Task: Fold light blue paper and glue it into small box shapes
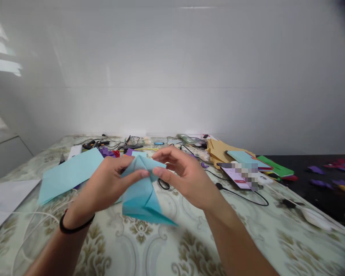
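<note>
A partly folded sheet of light blue paper (139, 195) is held up over the patterned tablecloth, creased into angled flaps with a pointed corner at lower right. My left hand (110, 178) grips its left side, thumb pressed flat across the front and the other fingers hidden behind. At the upper right flap, my right hand (182, 174) pinches the paper between thumb and fingers. A dark band circles my left wrist. Just behind the paper, the black loop of a scissors-like handle (163, 184) shows on the cloth; the rest of it is hidden.
A stack of light blue paper (70, 174) lies at left, near a white sheet (11, 199). Yellow-brown paper (222, 151), a tablet-like device (237, 175) and a green pad (276, 165) lie at right. Black cables (247, 190) and a white cable (31, 212) cross the cloth.
</note>
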Motion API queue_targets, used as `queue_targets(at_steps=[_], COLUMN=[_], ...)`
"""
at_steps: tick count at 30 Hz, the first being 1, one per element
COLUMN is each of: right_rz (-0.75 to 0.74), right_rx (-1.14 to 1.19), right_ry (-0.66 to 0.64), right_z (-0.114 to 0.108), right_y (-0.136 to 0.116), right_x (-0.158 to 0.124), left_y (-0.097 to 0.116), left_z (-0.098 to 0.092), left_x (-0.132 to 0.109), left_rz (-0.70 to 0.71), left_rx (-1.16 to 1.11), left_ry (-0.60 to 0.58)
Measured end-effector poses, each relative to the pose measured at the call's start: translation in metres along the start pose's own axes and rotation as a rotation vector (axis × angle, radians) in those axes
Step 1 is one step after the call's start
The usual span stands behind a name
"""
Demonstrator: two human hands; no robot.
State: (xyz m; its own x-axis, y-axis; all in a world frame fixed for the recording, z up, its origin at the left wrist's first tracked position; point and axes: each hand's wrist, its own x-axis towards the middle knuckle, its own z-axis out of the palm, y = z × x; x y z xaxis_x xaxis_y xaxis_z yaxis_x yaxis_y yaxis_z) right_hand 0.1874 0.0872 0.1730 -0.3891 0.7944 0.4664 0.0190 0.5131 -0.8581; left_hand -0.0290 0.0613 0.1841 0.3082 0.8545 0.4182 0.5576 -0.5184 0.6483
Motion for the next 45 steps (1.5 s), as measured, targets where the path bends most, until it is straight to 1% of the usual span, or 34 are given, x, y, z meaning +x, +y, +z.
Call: queue_targets(at_steps=[2, 3, 5, 6, 8, 11, 13, 15, 19, 21, 23, 27, 29, 38, 42, 43, 45], right_rz=[0.048, 0.061, 0.056, 0.042, 0.021, -0.010, -0.026, -0.019, 0.039, 0.046, 0.040, 0.015, 0.008, 0.046, 0.081, 0.095, 0.124], right_rx=[-0.043, -0.081, -0.167, -0.206, -0.263, -0.297, -0.295, -0.262, -0.149, -0.132, -0.136, -0.165, -0.177, -0.182, -0.160, -0.157, -0.163], right_ry=[-0.032, -0.053, -0.063, -0.052, -0.016, 0.012, 0.016, -0.006, -0.084, -0.073, -0.044, -0.017, -0.008, 0.028, 0.018, 0.018, 0.031], right_z=[-0.0033, -0.0042, -0.0045, -0.0039, -0.0022, 0.0004, 0.0011, 0.0002, -0.0048, -0.0062, -0.0061, -0.0042, -0.0035, -0.0015, -0.0012, -0.0010, -0.0001], right_y=[-0.0006, -0.0009, -0.0017, -0.0020, -0.0025, -0.0029, -0.0031, -0.0035, -0.0048, -0.0057, -0.0063, -0.0060, -0.0054, -0.0061, -0.0060, -0.0056, -0.0044], right_x=[0.0006, 0.0005, -0.0002, -0.0007, -0.0020, -0.0033, -0.0035, -0.0032, -0.0018, -0.0015, -0.0018, -0.0032, -0.0036, -0.0043, -0.0018, -0.0011, 0.0000], left_y=[0.0021, 0.0030, 0.0043, 0.0047, 0.0050, 0.0051, 0.0052, 0.0053, 0.0032, 0.0013, -0.0004, 0.0000, 0.0016, 0.0038, 0.0027, 0.0024, 0.0018], left_z=[0.0004, 0.0015, 0.0047, 0.0061, 0.0073, 0.0048, 0.0022, 0.0004, -0.0005, -0.0003, 0.0000, 0.0007, 0.0013, 0.0067, 0.0063, 0.0058, 0.0051], left_x=[-0.0017, -0.0028, -0.0045, -0.0050, -0.0050, -0.0030, -0.0018, -0.0017, -0.0033, -0.0038, -0.0035, -0.0008, 0.0004, 0.0004, -0.0021, -0.0024, -0.0021], left_rz=[0.001, 0.008, 0.018, 0.016, 0.008, 0.012, 0.008, -0.018, -0.091, -0.096, -0.087, -0.107, -0.119, -0.130, -0.128, -0.124, -0.120], left_rx=[-0.058, -0.077, -0.095, -0.104, -0.127, -0.149, -0.137, -0.130, -0.221, -0.274, -0.310, -0.363, -0.370, -0.390, -0.376, -0.371, -0.365], left_ry=[0.158, 0.214, 0.289, 0.302, 0.287, 0.190, 0.157, 0.198, 0.351, 0.368, 0.340, 0.179, 0.132, 0.204, 0.300, 0.310, 0.293])
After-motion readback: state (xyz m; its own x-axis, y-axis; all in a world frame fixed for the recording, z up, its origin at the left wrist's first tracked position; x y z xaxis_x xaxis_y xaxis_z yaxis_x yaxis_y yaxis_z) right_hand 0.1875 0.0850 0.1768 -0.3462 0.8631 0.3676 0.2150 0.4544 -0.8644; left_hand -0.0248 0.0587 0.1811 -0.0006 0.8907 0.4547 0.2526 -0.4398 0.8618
